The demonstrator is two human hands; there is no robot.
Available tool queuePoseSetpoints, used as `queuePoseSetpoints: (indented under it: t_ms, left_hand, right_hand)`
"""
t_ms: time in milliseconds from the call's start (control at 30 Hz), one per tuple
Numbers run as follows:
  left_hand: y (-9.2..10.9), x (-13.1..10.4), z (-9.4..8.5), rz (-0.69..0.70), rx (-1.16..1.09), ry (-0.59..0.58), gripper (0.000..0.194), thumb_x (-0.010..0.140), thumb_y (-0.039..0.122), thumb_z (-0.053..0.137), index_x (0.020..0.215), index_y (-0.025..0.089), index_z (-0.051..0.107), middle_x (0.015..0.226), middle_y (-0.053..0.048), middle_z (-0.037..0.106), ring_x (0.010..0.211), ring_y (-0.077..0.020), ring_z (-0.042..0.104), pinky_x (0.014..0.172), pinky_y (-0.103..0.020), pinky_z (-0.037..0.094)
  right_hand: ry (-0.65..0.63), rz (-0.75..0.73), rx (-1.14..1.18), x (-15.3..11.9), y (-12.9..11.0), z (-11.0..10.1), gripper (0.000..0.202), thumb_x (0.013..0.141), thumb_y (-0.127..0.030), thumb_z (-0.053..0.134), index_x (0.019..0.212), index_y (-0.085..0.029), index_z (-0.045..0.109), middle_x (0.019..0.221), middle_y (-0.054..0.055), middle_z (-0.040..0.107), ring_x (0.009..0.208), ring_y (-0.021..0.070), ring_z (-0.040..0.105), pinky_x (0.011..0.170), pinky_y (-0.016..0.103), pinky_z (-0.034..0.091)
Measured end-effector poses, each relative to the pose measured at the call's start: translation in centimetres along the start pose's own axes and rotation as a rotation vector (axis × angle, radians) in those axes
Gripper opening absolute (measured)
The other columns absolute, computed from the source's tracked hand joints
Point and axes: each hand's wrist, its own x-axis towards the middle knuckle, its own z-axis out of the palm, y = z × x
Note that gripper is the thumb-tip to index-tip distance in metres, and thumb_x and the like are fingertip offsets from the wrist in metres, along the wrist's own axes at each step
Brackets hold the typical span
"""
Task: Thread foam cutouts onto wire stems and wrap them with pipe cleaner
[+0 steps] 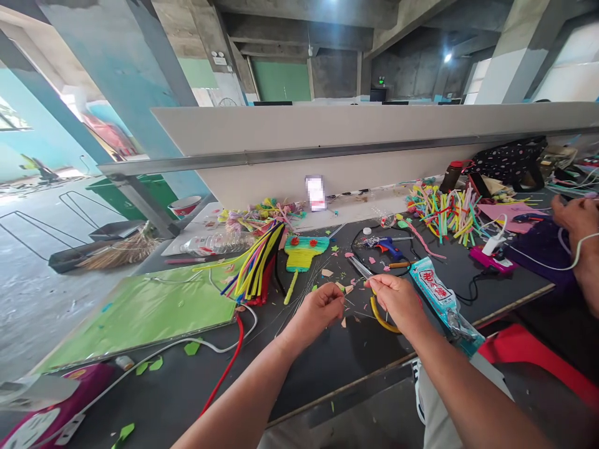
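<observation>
Over the dark table [322, 368], my left hand [325, 304] is closed in a pinch, and what it holds is too small to make out. My right hand [393, 298] is closed at the scissors [359, 268], whose blades point up and left. A yellow curved piece [381, 319] lies just below my right hand. Beyond my left hand rests a yellow and green craft figure [302, 254] with red flowers and a stem. A blue glue gun [390, 247] lies beyond my right hand. Small paper scraps surround both hands.
Pipe cleaners [255, 268] and a green sheet [145, 318] lie to the left. A blue packet [437, 299], a purple power strip [493, 259] and a bundle of coloured strips [447, 209] are to the right. A phone [315, 193] stands at the back. Another person's hand [578, 218] is at far right.
</observation>
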Motion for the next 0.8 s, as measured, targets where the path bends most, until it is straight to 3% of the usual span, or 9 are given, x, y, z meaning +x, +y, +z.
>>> queuePoseSetpoints:
  t_ms: [333, 633, 800]
  left_hand:
    - [-0.8, 0.8, 0.7, -0.082, -0.127, 0.221, 0.011, 0.074, 0.029, 0.051, 0.072, 0.019, 0.047, 0.051, 0.007, 0.048, 0.040, -0.0053, 0.033, 0.039, -0.017, 0.023]
    - [-1.1, 1.2, 1.1, -0.184, -0.300, 0.356, 0.012, 0.070, 0.026, 0.051, 0.071, 0.019, 0.042, 0.053, 0.007, 0.048, 0.036, -0.0033, 0.031, 0.035, -0.016, 0.019]
    - [-0.9, 1.1, 1.3, -0.233, -0.447, 0.378, 0.015, 0.069, 0.026, 0.054, 0.070, 0.019, 0.040, 0.053, 0.007, 0.047, 0.035, -0.0025, 0.030, 0.034, -0.015, 0.015]
  right_hand:
    - [0.002, -0.041, 0.098, -1.0, 0.8, 1.1, 0.038, 0.080, -0.047, 0.051, 0.089, -0.015, 0.068, 0.043, -0.006, 0.038, 0.041, 0.0105, 0.036, 0.042, 0.023, 0.026]
    - [0.030, -0.097, 0.026, -2.4, 0.9, 3.2, 0.034, 0.084, -0.043, 0.047, 0.085, -0.017, 0.068, 0.044, -0.004, 0.038, 0.042, 0.0121, 0.038, 0.044, 0.025, 0.031]
    - [0.037, -0.223, -0.094, -2.9, 1.8, 4.5, 0.033, 0.087, -0.041, 0.043, 0.086, -0.019, 0.068, 0.048, -0.001, 0.045, 0.046, 0.0138, 0.044, 0.048, 0.025, 0.036]
